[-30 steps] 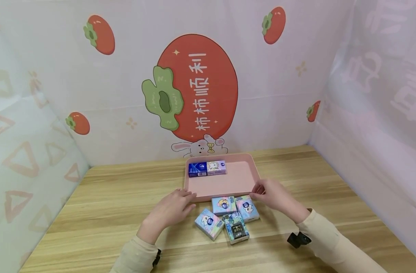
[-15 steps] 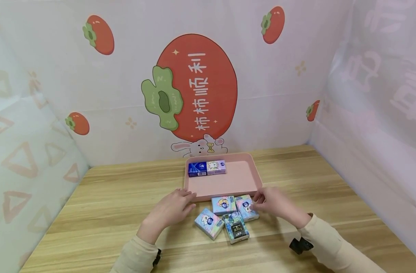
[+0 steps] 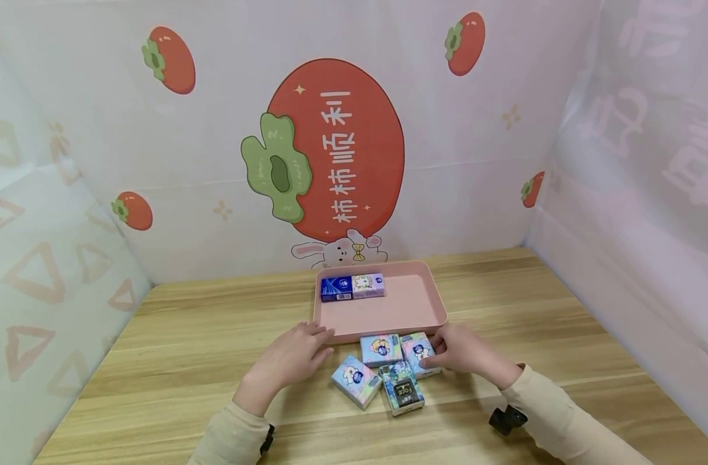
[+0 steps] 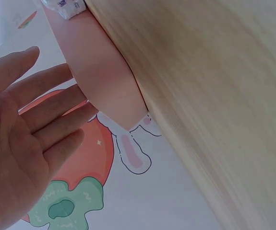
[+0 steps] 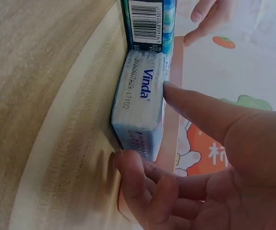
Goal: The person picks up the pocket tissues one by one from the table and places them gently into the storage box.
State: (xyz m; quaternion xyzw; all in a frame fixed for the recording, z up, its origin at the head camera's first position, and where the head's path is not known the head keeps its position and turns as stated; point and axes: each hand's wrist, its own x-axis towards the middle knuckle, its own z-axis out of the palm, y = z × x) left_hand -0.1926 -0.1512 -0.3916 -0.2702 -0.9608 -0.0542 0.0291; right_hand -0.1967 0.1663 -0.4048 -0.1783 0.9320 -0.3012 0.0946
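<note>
A pastel tissue pack (image 3: 416,349) lies flat on the table before the pink tray (image 3: 409,310). My right hand (image 3: 467,352) has it between thumb and fingers; in the right wrist view the thumb touches the upper edge of the Vinda pack (image 5: 140,91) and the curled fingers meet its end. Beside it lie another pastel pack (image 3: 380,349), a tilted pastel pack (image 3: 356,381) and a dark-labelled pack (image 3: 403,389). Fingers extended, my left hand (image 3: 290,355) rests against the tray's front left corner; its palm (image 4: 13,143) holds nothing in the left wrist view.
Inside the tray, a blue pack (image 3: 336,289) and a lilac pack (image 3: 368,285) lie end to end at the back left. The tray stands close to the printed back wall (image 3: 214,161). Wooden tabletop (image 3: 208,336) extends on both sides.
My right hand has left the tray's front right corner, come toward the front and taken the right-hand pastel tissue pack between thumb and fingers. My left hand has stayed in place.
</note>
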